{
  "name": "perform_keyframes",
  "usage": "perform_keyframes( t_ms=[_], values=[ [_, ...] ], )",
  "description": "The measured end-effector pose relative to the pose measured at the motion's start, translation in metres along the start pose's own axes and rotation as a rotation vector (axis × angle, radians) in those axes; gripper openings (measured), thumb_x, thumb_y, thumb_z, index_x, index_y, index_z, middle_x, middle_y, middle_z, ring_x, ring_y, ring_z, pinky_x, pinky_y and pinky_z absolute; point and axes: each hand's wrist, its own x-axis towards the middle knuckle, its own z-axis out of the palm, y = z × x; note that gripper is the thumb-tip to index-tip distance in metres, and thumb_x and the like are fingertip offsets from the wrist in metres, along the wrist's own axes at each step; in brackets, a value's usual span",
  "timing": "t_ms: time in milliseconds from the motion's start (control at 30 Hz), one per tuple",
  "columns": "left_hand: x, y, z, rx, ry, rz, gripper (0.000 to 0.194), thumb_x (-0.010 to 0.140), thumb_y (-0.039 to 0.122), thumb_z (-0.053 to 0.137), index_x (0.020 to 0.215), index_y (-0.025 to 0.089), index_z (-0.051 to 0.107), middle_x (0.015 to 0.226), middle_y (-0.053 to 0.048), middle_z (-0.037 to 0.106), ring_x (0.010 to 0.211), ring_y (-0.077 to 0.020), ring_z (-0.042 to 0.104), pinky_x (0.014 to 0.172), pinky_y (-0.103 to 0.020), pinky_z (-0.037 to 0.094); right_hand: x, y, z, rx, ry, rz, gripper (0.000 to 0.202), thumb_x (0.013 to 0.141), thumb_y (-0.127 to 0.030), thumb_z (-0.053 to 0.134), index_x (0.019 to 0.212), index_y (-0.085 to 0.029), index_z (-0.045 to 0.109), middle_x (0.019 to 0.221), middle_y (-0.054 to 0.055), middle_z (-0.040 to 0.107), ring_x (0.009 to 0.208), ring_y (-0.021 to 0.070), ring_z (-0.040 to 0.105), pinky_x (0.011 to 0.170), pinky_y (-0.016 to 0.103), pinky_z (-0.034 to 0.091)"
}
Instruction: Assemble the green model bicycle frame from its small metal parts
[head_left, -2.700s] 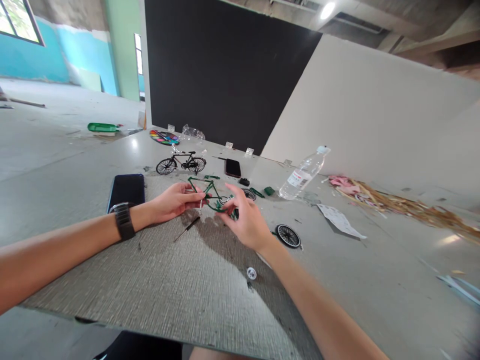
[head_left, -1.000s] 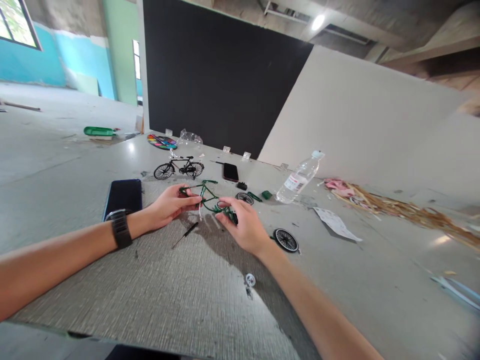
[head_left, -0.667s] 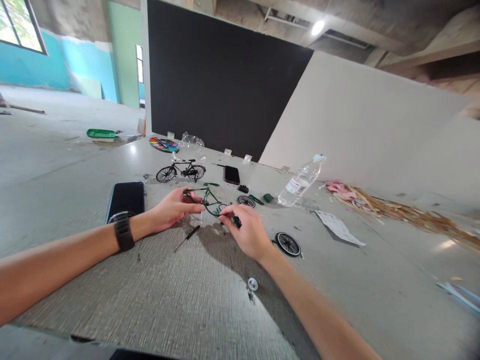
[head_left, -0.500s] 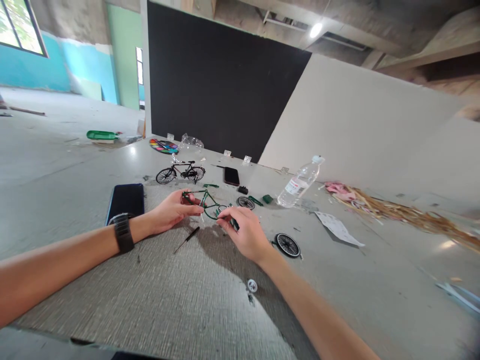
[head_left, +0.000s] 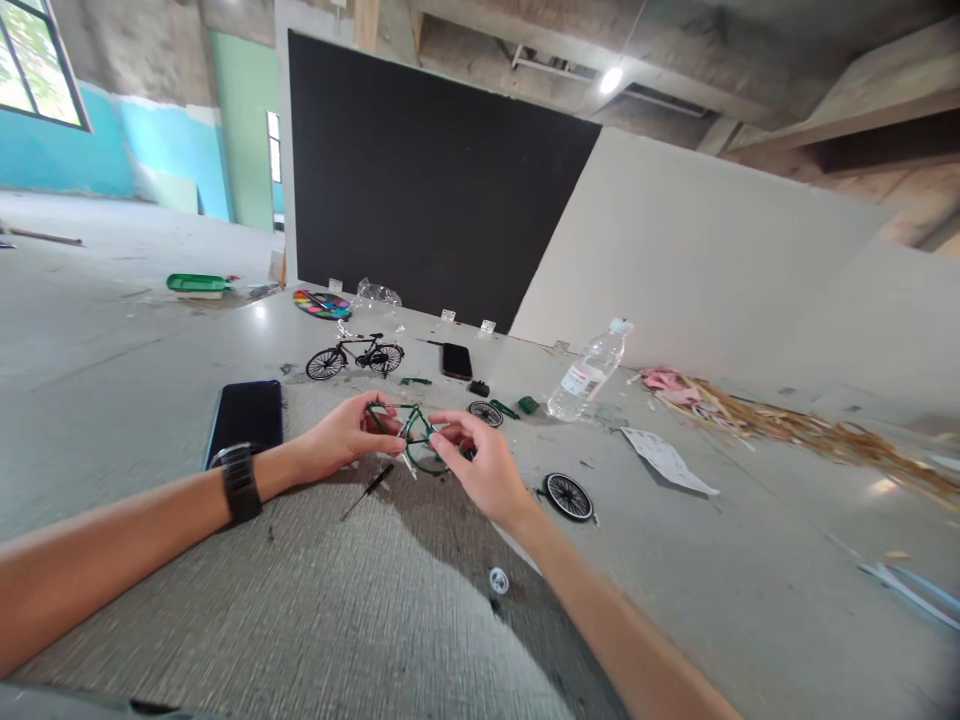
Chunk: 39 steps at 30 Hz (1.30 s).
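Note:
A green model bicycle frame [head_left: 412,436] is held up between both hands, just above the grey work surface [head_left: 300,610]. My left hand [head_left: 349,436] pinches its left end between thumb and fingers. Thumb and fingertips of my right hand [head_left: 480,462] close on the frame's right part, which they partly cover. Below the frame lies a small screwdriver [head_left: 367,490]. To the right are a loose model wheel [head_left: 568,497] and, farther back, another wheel [head_left: 486,413] with a green part beside it. A small white wheel-like piece [head_left: 499,580] rests nearer to me.
A finished black model bicycle [head_left: 355,356] stands behind my left hand. Two phones lie about, one at left [head_left: 244,420], one farther back [head_left: 456,361]. A tilted water bottle [head_left: 589,372], printed paper [head_left: 667,461] and colour palette [head_left: 321,304] lie around. A black-and-white panel [head_left: 442,180] rises behind.
My right hand has moved from the frame's lower right end up and left, closer to my left hand. The view has shifted slightly, so everything sits a little lower.

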Motion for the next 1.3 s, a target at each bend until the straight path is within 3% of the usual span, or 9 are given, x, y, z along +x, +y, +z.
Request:
perform_keyframes(
  t_ms=[233,367,567,767,900,1033,1200,1300],
  values=[
    [0.000,0.001,-0.001,-0.020,0.012,0.011,0.053,0.065,0.020,0.092,0.110,0.016,0.064,0.096,-0.008,0.079,0.084,-0.0191,0.074,0.078,-0.030,0.054,0.002,0.006,0.006,0.165,-0.048,0.117,0.032,0.087,-0.032,0.068,0.115,-0.018,0.073,0.084,0.005,0.077,0.075,0.0196,0.070,0.068,0.034,0.053],
    [-0.002,0.004,0.006,-0.045,-0.023,0.014,0.053,0.065,0.019,0.092,0.111,0.017,0.066,0.099,-0.008,0.080,0.092,-0.0210,0.075,0.084,-0.033,0.055,0.000,0.006,0.016,0.207,0.028,0.137,0.032,0.087,-0.036,0.067,0.113,-0.017,0.075,0.087,0.006,0.078,0.075,0.0199,0.070,0.069,0.035,0.054],
    [-0.003,0.003,0.016,-0.039,-0.058,0.030,0.059,0.061,0.015,0.093,0.110,0.020,0.062,0.096,-0.006,0.080,0.087,-0.0197,0.076,0.084,-0.034,0.056,-0.005,-0.003,0.024,0.206,0.122,0.099,0.028,0.089,-0.036,0.065,0.110,-0.020,0.076,0.088,0.005,0.078,0.076,0.0205,0.069,0.072,0.036,0.055],
    [-0.004,-0.001,0.015,0.027,-0.083,0.012,0.035,0.071,0.020,0.086,0.101,0.019,0.067,0.083,-0.005,0.078,0.075,-0.0188,0.073,0.073,-0.031,0.056,-0.004,0.001,0.023,0.237,0.120,0.137,0.028,0.089,-0.036,0.066,0.110,-0.020,0.074,0.086,0.006,0.077,0.076,0.0216,0.071,0.070,0.035,0.055],
    [-0.006,0.003,0.017,0.014,-0.093,0.012,0.034,0.072,0.020,0.086,0.101,0.018,0.068,0.080,-0.003,0.076,0.071,-0.0169,0.071,0.069,-0.029,0.055,-0.002,0.003,0.022,0.189,0.083,0.131,0.024,0.088,-0.032,0.067,0.107,-0.019,0.071,0.083,0.005,0.077,0.076,0.0219,0.072,0.073,0.036,0.055],
    [-0.007,0.006,0.018,-0.041,-0.082,-0.039,0.036,0.072,0.026,0.088,0.100,0.017,0.069,0.079,-0.003,0.074,0.070,-0.0159,0.069,0.068,-0.029,0.056,0.000,0.000,0.010,0.039,0.030,0.048,0.023,0.095,-0.036,0.061,0.112,-0.023,0.068,0.088,0.005,0.078,0.085,0.0233,0.074,0.082,0.039,0.055],
    [-0.006,0.001,0.015,-0.114,-0.032,-0.087,0.041,0.071,0.030,0.090,0.102,0.016,0.069,0.078,-0.003,0.073,0.071,-0.0146,0.068,0.071,-0.028,0.055,0.007,0.013,-0.030,-0.526,0.116,-0.172,0.021,0.102,-0.030,0.049,0.107,-0.026,0.070,0.103,0.006,0.078,0.102,0.0276,0.069,0.098,0.051,0.044],
    [-0.005,-0.002,0.013,-0.118,0.002,-0.098,0.041,0.074,0.033,0.088,0.105,0.015,0.069,0.079,-0.003,0.073,0.075,-0.0148,0.069,0.071,-0.026,0.054,0.010,0.027,-0.052,-0.703,-0.013,-0.120,0.022,0.100,-0.024,0.050,0.106,-0.026,0.071,0.103,0.007,0.078,0.101,0.0284,0.068,0.096,0.053,0.044]
  ],
)
